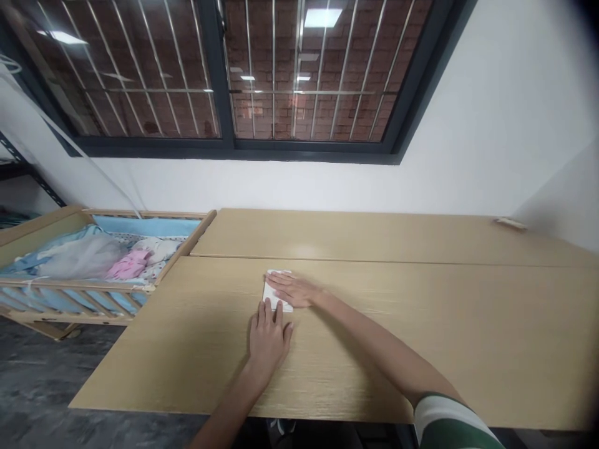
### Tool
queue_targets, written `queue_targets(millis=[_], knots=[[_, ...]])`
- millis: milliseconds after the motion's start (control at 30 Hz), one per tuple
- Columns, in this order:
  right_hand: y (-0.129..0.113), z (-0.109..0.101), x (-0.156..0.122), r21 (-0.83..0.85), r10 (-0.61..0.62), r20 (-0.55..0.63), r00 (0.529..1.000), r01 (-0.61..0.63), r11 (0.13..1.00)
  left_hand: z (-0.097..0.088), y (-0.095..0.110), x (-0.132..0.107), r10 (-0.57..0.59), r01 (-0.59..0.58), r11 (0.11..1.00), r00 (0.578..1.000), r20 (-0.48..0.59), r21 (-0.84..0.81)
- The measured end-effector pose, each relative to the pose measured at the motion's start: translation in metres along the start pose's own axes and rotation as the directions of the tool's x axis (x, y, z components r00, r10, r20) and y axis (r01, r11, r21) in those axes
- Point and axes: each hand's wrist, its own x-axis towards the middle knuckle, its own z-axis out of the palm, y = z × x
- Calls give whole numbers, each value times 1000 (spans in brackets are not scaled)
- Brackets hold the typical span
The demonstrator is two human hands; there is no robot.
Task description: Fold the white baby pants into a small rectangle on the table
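Note:
A small white cloth or folded tissue [270, 298] lies flat on the light wooden tabletop [374, 324]; which of the two it is, I cannot tell. My right hand [294, 290] rests palm down across its upper right part, fingers stretched out to the left. Just below, my left hand [269, 333] lies on the wood with its fingers spread, the fingertips touching the lower edge of the white piece. Part of the white piece is hidden under my right hand.
A wooden crib [77, 285] with blue lining, bedding and a pink cloth [130, 264] stands at the left. A second board [327, 234] runs behind the tabletop along the white wall. A small pale object [511, 223] lies at the far right. A barred window [227, 93] is above.

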Motion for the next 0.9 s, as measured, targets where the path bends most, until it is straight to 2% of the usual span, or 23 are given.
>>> queue_targets(millis=[267, 367, 467, 600, 700, 800, 900], knots=[[34, -6, 12, -74, 14, -56, 998, -18, 997, -3, 4, -1, -18, 16, 998, 999, 36, 59], [36, -8, 14, -124, 41, -56, 998, -48, 991, -9, 2, 5, -15, 15, 1000, 1000, 20, 11], [31, -9, 12, -172, 99, -118, 988, -118, 978, -22, -14, 23, -56, 63, 990, 997, 56, -130], [20, -7, 6, -173, 211, -323, 923, -276, 945, -35, -42, 54, -189, 204, 958, 978, 89, -204], [12, -1, 3, -116, 265, -404, 875, -337, 934, -34, -52, 71, -224, 243, 950, 968, 112, -196], [3, 9, 2, -25, 306, -451, 838, -355, 935, -29, -50, 77, -224, 252, 943, 964, 143, -217], [-12, 22, -1, 34, 398, -496, 772, -441, 897, -29, -49, 68, -218, 257, 928, 962, 167, -270]])
